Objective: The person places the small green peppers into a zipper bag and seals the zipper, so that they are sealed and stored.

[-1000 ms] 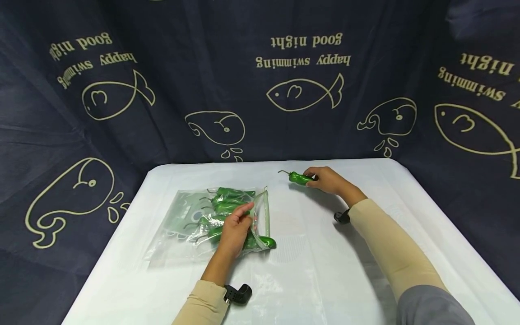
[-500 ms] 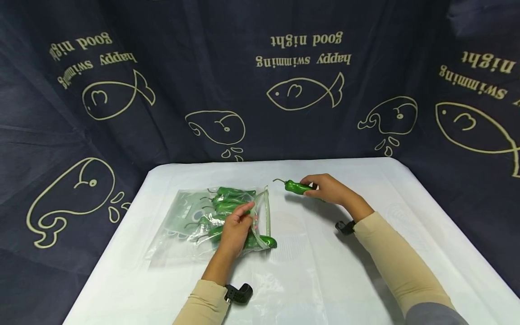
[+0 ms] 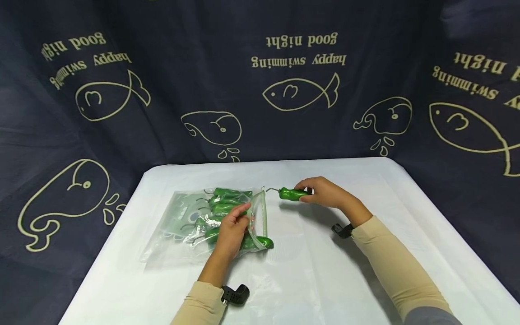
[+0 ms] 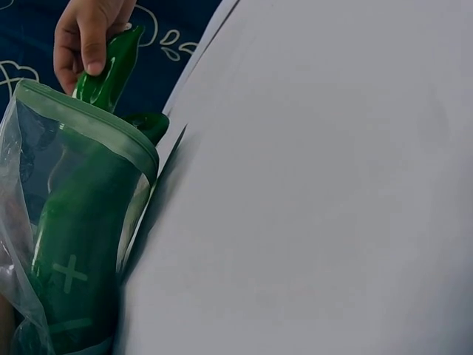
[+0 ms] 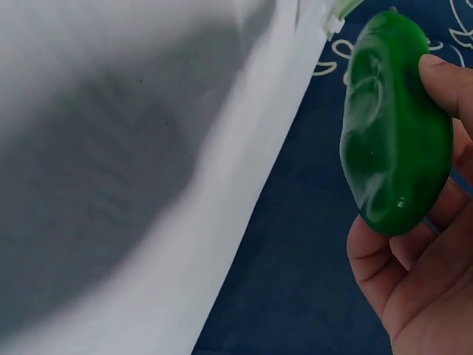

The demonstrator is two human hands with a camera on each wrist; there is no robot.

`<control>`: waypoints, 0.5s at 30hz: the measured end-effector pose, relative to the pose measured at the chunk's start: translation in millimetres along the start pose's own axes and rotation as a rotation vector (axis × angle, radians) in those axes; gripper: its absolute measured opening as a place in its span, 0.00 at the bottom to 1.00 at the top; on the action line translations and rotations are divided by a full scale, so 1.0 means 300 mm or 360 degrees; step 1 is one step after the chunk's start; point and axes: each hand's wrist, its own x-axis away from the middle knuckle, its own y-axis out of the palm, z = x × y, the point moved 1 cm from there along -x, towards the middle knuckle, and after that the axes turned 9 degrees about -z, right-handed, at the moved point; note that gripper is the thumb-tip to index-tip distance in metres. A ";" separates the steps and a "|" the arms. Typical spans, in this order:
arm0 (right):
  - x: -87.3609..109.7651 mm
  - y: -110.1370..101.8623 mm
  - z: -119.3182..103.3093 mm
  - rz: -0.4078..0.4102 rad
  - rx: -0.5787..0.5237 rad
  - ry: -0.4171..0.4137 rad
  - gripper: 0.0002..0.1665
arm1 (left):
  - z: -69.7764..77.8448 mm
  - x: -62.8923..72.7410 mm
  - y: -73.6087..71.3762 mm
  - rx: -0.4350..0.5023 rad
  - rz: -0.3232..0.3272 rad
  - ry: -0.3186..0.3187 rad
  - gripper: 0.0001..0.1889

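A green pepper (image 3: 291,194) is pinched between the thumb and fingers of my right hand (image 3: 327,196), its curved stem pointing left at the bag's mouth. The right wrist view shows the same pepper (image 5: 395,133) with the thumb on its side. My left hand (image 3: 232,231) holds the open edge of a clear zip bag (image 3: 178,208) lying on the table. Several green peppers (image 3: 230,193) lie inside with stems to the left. One pepper's tip (image 3: 266,243) pokes out at the near corner of the mouth. The left wrist view shows the bag's green zip band (image 4: 96,126).
The bag lies on a white-covered table (image 3: 317,271). A dark curtain (image 3: 252,27) with fish and whale drawings hangs behind the table's far edge and at both sides. Each wrist wears a small black camera (image 3: 236,294).
My right hand has carried the pepper left and nearer to me, so its stem now reaches the bag's mouth. My left hand keeps its place on the bag. The head view shifts slightly.
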 end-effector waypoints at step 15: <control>-0.007 0.068 -0.067 -0.0110 0.0055 -0.0141 0.15 | 0.000 0.001 -0.003 0.0044 -0.0013 -0.0004 0.23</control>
